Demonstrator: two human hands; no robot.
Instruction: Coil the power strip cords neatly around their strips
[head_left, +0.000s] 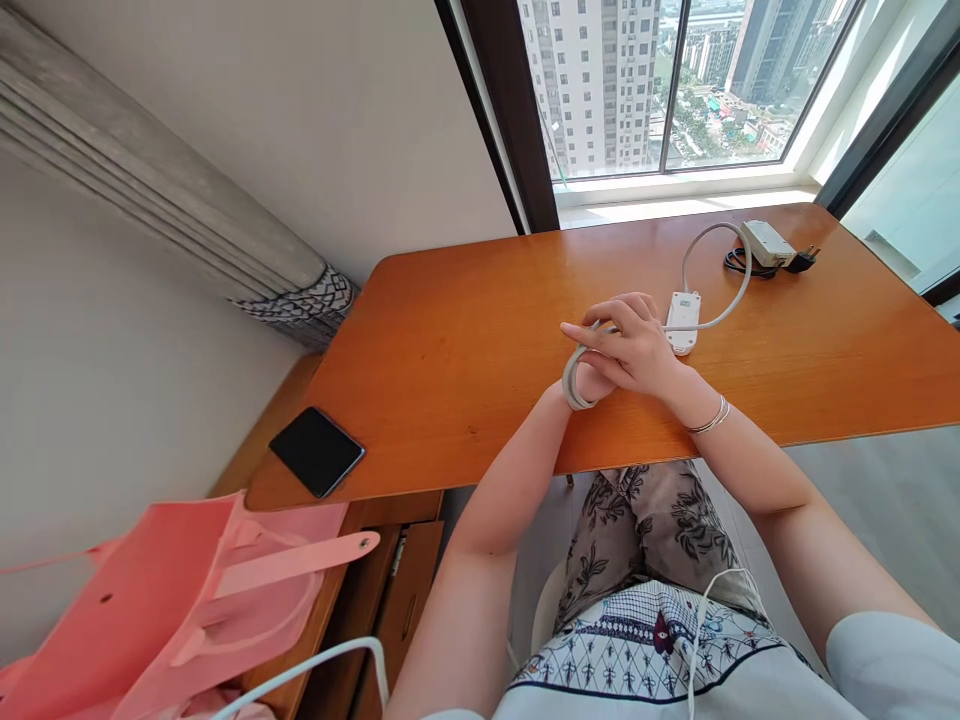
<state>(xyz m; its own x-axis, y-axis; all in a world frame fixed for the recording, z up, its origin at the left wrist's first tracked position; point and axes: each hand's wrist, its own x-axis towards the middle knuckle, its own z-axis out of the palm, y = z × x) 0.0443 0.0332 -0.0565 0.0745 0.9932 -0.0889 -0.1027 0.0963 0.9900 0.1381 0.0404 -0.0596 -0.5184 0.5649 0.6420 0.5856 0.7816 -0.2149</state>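
Observation:
A white cable (pixel 574 380) is looped around my left hand (pixel 594 382), whose fingers are mostly hidden behind the right. My right hand (pixel 634 345) lies across the left, fingers bent around the cable with the index finger pointing left. From beneath it the cable runs right, then arcs up and back to a small white power strip (pixel 682 318) on the wooden table (pixel 450 350). The power strip lies just beyond my right hand.
A white adapter box (pixel 766 243) with a black cord and plug (pixel 802 260) sits at the back right. A black phone (pixel 317 451) rests near the left edge. Beside the table is a pink bag (pixel 180 560); a window (pixel 675 90) lies behind.

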